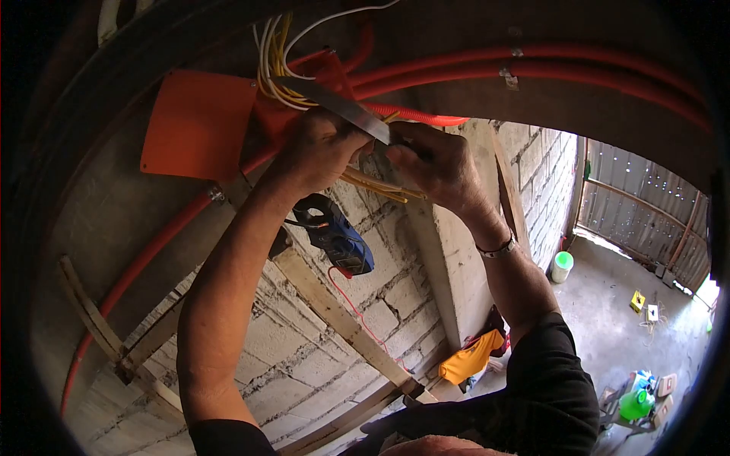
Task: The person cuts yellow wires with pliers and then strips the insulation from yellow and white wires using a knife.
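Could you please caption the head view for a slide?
Right hand holding a metal blade, left hand at the wires beside an orange box.

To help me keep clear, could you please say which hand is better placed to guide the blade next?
Probably the right hand: it grips the blade at one end. The left hand is close by, near the wires, perhaps better for steadying.

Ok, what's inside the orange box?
White and yellow wires loop across the box's opening. The blade, left hand and wires themselves cover much of the interior, so I can't tell what lies deeper.
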A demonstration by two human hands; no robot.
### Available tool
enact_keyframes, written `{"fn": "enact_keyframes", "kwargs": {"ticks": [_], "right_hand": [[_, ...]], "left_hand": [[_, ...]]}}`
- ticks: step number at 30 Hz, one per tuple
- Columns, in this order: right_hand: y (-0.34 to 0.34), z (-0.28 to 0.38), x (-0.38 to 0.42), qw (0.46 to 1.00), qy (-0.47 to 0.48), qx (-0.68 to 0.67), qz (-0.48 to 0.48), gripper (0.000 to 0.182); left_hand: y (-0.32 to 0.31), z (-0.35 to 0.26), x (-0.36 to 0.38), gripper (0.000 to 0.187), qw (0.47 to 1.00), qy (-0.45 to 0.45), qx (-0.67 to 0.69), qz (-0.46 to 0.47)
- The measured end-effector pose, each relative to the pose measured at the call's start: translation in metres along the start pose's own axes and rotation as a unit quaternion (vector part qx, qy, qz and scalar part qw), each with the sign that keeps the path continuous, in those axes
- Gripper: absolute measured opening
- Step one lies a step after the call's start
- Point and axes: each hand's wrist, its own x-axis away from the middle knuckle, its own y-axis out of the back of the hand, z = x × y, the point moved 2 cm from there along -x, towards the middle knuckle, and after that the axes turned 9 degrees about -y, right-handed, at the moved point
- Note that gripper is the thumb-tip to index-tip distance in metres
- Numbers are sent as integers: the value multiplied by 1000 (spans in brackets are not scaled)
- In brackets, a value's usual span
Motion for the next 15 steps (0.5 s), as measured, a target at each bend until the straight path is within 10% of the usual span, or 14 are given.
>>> {"fn": "enact_keyframes", "kwargs": {"ticks": [15], "right_hand": [[-1, -1, -1, 1000, 15, 15, -22, 36]], "left_hand": [[1, 0, 1, 29, 1000, 0, -8, -13]]}}
